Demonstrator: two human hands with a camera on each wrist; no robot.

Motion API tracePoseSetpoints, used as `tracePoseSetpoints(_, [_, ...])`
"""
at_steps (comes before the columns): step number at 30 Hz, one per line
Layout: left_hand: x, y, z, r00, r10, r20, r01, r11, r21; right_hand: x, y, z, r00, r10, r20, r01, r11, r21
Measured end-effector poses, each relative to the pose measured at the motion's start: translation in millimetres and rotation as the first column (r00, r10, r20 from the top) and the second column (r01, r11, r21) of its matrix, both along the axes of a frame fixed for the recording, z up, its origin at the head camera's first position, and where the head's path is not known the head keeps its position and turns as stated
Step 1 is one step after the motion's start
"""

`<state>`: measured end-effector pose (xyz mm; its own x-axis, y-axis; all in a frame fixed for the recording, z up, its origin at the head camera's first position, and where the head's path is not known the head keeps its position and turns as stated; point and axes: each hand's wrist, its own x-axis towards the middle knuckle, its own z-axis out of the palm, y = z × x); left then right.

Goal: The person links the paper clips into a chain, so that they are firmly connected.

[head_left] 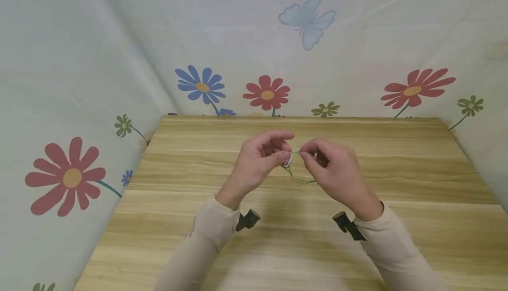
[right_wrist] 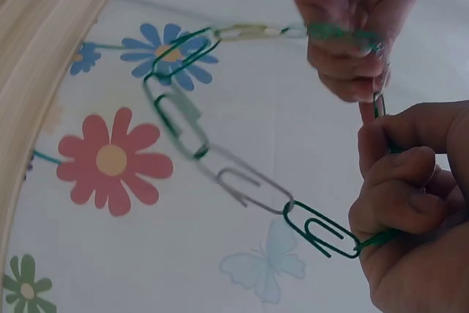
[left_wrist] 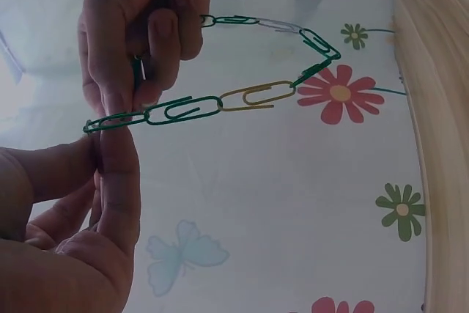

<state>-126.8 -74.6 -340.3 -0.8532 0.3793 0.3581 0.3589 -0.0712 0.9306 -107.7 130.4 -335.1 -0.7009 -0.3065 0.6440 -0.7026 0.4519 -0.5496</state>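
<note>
A chain of linked paper clips (head_left: 288,167), in green, yellow and a whitish colour, droops between the two hands above the table. My left hand (head_left: 255,163) pinches one end, a green clip, between thumb and fingertip, its other fingers partly raised. Thumb and index finger of my right hand (head_left: 337,169) pinch a green clip close by. In the left wrist view a yellow paper clip (left_wrist: 249,106) follows the green ones near the left fingertips. A whitish clip (right_wrist: 290,201) hangs below the right fingers in the right wrist view. Fingers hide the exact contact between the held clips.
Below both hands lies a wooden table (head_left: 190,203). A pale curtain wall (head_left: 222,26) printed with flowers and a butterfly stands behind it and along the left side. Dark wrist cameras (head_left: 248,220) stick out from the beige sleeves (head_left: 397,242).
</note>
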Motion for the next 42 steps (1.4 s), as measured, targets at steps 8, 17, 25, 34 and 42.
tracePoseSetpoints(8, [-6.4,-7.7,-1.5,0.972,-0.193,0.132,0.198,0.980,-0.027,-2.3,-2,-2.0,0.998,-0.008,-0.054,0.007,1.000,-0.006])
tracePoseSetpoints(17, [-10.6,-18.9,-7.3,0.963,-0.213,0.165,0.238,0.960,-0.148,-4.1,9,-4.6,0.967,0.115,0.226,-0.102,0.992,-0.067])
tracePoseSetpoints(25, [-14.8,-37.1,-11.3,0.972,-0.170,0.165,0.186,0.979,-0.087,-18.3,38,-13.2,0.787,0.377,0.488,-0.298,0.925,-0.234])
tracePoseSetpoints(34, [-20.9,-49.3,-15.1,0.982,-0.108,0.156,0.120,0.991,-0.065,-19.1,43,-12.7,0.800,0.203,0.564,-0.112,0.975,-0.192])
tracePoseSetpoints(42, [-23.0,-47.6,-21.8,0.989,0.060,0.133,-0.039,0.987,-0.159,-20.8,40,-16.8,0.835,0.025,0.550,0.049,0.992,-0.119])
